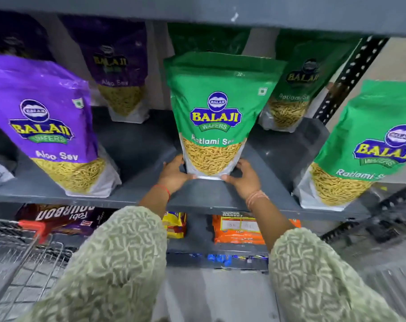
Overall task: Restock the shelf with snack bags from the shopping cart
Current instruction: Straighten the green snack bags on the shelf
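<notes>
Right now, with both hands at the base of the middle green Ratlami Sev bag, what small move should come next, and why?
Probably let go and draw both hands back. The Ratlami Sev bag already stands upright on the shelf, its base flat on the board. The left hand and right hand only pinch its bottom corners, so it looks settled. If it leans on release, a slight push back would steady it.

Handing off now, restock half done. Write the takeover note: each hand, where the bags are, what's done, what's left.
Left hand and right hand: both grip the bottom corners of the green Ratlami Sev bag, upright mid-shelf.
Done: purple Aloo Sev bag at front left, another green bag at front right, more bags behind.
Left: release this bag, then check the cart; its contents aren't visible.
</notes>
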`<state>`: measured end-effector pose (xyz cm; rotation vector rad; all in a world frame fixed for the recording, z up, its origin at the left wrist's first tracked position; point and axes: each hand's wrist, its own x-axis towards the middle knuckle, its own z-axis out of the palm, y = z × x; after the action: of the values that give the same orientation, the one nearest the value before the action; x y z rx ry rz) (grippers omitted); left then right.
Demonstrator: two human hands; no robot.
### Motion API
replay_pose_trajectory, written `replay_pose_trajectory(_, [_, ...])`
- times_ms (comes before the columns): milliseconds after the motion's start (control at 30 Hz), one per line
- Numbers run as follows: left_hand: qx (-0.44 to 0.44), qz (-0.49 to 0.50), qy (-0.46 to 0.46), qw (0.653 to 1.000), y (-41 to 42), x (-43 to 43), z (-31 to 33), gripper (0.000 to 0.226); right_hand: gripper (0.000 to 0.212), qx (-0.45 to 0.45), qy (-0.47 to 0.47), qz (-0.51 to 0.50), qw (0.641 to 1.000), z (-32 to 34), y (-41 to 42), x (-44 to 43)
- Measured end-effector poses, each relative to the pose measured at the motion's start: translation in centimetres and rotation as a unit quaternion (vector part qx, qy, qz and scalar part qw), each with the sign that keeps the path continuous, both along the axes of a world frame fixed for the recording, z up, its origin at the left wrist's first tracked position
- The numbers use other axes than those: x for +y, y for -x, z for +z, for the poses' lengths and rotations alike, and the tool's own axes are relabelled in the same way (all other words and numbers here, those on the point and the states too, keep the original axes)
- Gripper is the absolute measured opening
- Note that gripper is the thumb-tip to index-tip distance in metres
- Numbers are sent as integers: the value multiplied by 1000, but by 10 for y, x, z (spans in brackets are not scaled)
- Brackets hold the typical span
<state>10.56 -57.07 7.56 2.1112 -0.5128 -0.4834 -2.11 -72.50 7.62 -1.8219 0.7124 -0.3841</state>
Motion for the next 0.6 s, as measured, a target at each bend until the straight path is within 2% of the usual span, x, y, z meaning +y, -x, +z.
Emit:
replay_pose_trajectory(33, [2,6,17,1000,5,6,-2,54,48,3,11,-11,1000,-2,7,4])
replay_pose_trajectory(133, [-4,12,45,999,27,28,-9,61,48,3,42,-3,999,-6,28,20])
replay_pose_trajectory(300, [-26,16,43,999,51,51,-10,64,47,-2,63,14,998,-11,51,35])
replay_pose_trajectory(433, [-31,11,51,998,55,58,-2,64,46,12,126,19,992,-14,57,41])
replay_pose_trajectory(600, [-34,-2,30,999,52,59,1,63,49,22,143,19,989,-12,56,41])
